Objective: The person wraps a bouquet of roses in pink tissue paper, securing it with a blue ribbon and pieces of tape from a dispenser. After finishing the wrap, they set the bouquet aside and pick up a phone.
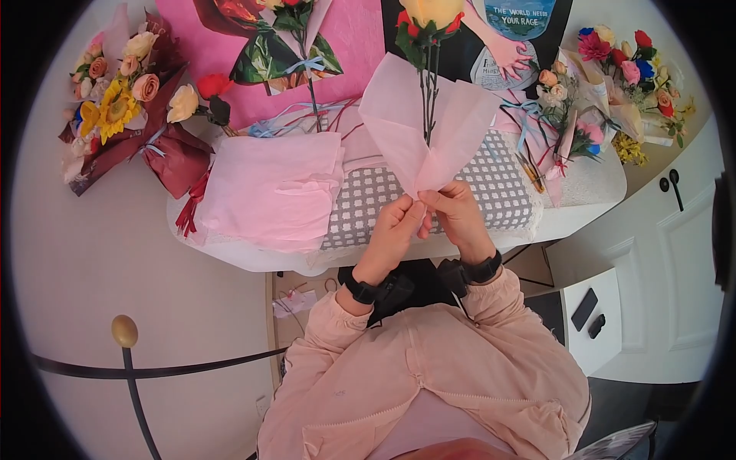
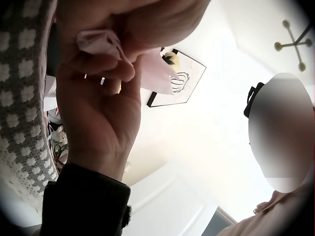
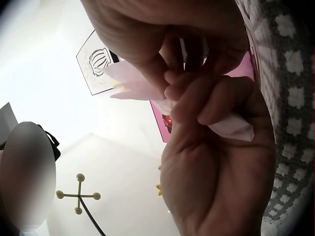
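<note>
A sheet of pale pink wrapping paper (image 1: 389, 103) flares open in front of the person, its lower end gathered to a point. Inside it stand the green stems (image 1: 428, 103) of a bouquet, topped by a large yellow rose (image 1: 432, 11) with red blooms. At the gathered base, the left hand (image 1: 394, 228) pinches the paper between thumb and fingers. Right beside it, the right hand (image 1: 458, 218) pinches the same bunched part. Both wrist views show a crumpled paper end (image 3: 234, 128) poking out between curled fingers. The stems' lower ends are hidden by paper and hands.
A stack of pink sheets (image 1: 268, 192) lies on the table's left, beside a grey-and-white checked cloth (image 1: 368, 203). Wrapped bouquets (image 1: 115, 107) stand at left and more flowers (image 1: 629, 73) at right. Scissors (image 1: 530, 172) and ribbons (image 1: 529, 123) lie toward the right.
</note>
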`<state>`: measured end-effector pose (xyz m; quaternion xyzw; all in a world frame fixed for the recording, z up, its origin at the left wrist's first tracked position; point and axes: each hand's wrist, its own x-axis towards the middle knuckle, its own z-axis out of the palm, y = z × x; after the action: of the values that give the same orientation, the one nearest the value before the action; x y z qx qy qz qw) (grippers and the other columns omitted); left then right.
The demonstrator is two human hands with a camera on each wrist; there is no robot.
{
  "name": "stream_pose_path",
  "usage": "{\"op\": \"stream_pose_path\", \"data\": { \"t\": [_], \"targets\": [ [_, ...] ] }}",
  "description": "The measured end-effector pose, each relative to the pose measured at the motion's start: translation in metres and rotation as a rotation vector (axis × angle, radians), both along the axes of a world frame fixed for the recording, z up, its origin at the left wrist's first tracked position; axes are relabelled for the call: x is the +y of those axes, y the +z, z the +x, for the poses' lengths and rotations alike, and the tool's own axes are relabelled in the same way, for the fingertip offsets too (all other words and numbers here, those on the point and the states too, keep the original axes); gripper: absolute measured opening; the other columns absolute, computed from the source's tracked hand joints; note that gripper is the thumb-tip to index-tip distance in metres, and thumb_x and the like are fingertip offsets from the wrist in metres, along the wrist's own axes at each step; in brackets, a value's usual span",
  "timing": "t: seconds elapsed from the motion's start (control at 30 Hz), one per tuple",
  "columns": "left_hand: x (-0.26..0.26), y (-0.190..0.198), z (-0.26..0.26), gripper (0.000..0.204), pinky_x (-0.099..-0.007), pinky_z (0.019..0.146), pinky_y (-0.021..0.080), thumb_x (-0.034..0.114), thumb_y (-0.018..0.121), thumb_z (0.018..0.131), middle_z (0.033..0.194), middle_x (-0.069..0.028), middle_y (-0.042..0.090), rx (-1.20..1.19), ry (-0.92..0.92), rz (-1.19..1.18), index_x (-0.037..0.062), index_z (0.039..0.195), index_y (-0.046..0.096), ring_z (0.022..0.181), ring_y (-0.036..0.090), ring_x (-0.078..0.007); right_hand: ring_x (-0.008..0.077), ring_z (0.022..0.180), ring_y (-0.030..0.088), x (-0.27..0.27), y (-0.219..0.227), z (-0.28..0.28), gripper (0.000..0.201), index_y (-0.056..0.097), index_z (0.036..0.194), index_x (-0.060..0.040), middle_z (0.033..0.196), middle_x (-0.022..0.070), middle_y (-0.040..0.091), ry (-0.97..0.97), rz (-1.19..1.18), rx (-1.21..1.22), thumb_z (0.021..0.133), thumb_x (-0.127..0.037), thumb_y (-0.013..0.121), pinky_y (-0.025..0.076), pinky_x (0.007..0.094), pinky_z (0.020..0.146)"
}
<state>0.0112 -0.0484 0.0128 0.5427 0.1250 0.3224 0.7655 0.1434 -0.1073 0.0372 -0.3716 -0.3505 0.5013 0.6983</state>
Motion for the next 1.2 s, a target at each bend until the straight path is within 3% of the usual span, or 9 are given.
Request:
{"op": "stream_pose_path", "data": {
  "t": [0.17,0.37,0.53,0.67,0.77,0.87,0.97,1.07,1.2],
  "targets": [
    [0.000,-0.011,0.007,0.023,-0.0233,0.061,0.044,0.019,0.050,0.101,0.075,-0.0017,0.058,-0.077,0.061,-0.023,0.0006,0.091,0.059,0.065,0.052,-0.0089,0.0108,0.050,0.053,0.000,-0.008,-0.005,0.014,0.068,0.089,0.0016,0.066,0.0038,0.060,0.000,-0.004,-0.017,0.089,-0.012,0.066,0.044,0.0261,0.044],
    [0.001,-0.009,0.009,0.026,-0.0222,0.060,0.043,0.023,0.050,0.101,0.074,-0.0014,0.060,-0.056,0.067,0.006,0.0007,0.090,0.060,0.065,0.052,-0.0078,0.0047,0.053,0.045,-0.007,-0.006,-0.018,0.013,0.069,0.089,-0.0030,0.064,-0.0034,0.054,-0.161,-0.028,-0.153,0.091,-0.016,0.066,0.034,0.0198,0.048],
    [0.012,-0.012,0.006,0.031,-0.0206,0.060,0.041,0.028,0.047,0.102,0.079,-0.0027,0.063,0.128,0.042,0.098,0.0011,0.096,0.060,0.065,0.053,-0.0075,0.0034,0.050,0.042,-0.001,-0.006,-0.009,0.016,0.069,0.089,-0.0002,0.063,-0.0039,0.054,-0.117,-0.069,-0.033,0.090,-0.017,0.066,0.033,0.0199,0.047],
    [0.011,0.009,0.010,0.030,-0.0216,0.062,0.040,0.027,0.044,0.103,0.080,-0.0017,0.059,-0.030,-0.043,-0.031,0.0025,0.095,0.058,0.068,0.051,-0.0081,0.0044,0.046,0.043,0.007,0.011,-0.004,0.019,0.068,0.089,0.0017,0.063,-0.0027,0.056,-0.043,-0.078,0.048,0.091,-0.017,0.065,0.033,0.0203,0.046],
    [0.019,0.017,0.013,0.027,-0.0223,0.061,0.037,0.025,0.042,0.104,0.075,0.0012,0.052,-0.084,-0.092,-0.150,0.0042,0.092,0.056,0.068,0.047,-0.0080,0.0071,0.045,0.050,0.019,0.016,-0.007,0.023,0.068,0.086,0.0028,0.067,0.0047,0.064,-0.118,-0.026,-0.038,0.093,-0.018,0.061,0.039,0.0207,0.042],
    [0.027,0.015,0.013,0.027,-0.0242,0.062,0.035,0.027,0.041,0.104,0.073,0.0021,0.046,-0.120,-0.159,-0.141,0.0065,0.090,0.052,0.066,0.042,-0.0087,0.0129,0.059,0.062,0.030,-0.001,0.017,0.025,0.066,0.099,0.0062,0.094,0.0143,0.070,0.143,0.085,-0.020,0.094,-0.017,0.059,0.049,0.0243,0.051],
    [0.025,0.022,0.012,0.029,-0.0262,0.064,0.034,0.030,0.040,0.104,0.069,0.0029,0.038,-0.216,-0.285,-0.197,0.0081,0.086,0.047,0.064,0.037,-0.0097,0.0195,0.080,0.066,0.022,0.015,0.015,0.032,0.062,0.111,0.0083,0.115,0.0202,0.063,0.286,0.087,0.100,0.094,-0.018,0.059,0.055,0.0293,0.064],
    [0.023,0.019,0.012,0.031,-0.0264,0.063,0.033,0.031,0.039,0.104,0.067,0.0036,0.036,-0.285,-0.370,-0.199,0.0085,0.084,0.047,0.063,0.035,-0.0099,0.0254,0.097,0.065,0.023,0.002,0.022,0.041,0.055,0.122,0.0079,0.122,0.0233,0.058,0.325,0.194,0.064,0.091,-0.018,0.063,0.056,0.0339,0.075],
    [0.018,0.008,0.015,0.033,-0.0260,0.062,0.033,0.030,0.039,0.104,0.066,0.0033,0.037,-0.213,-0.243,-0.101,0.0086,0.081,0.047,0.062,0.035,-0.0102,0.0237,0.074,0.068,0.025,-0.006,0.024,0.028,0.064,0.110,0.0074,0.118,0.0220,0.063,0.251,0.154,0.081,0.091,-0.012,0.063,0.057,0.0322,0.065]
  ]
}}
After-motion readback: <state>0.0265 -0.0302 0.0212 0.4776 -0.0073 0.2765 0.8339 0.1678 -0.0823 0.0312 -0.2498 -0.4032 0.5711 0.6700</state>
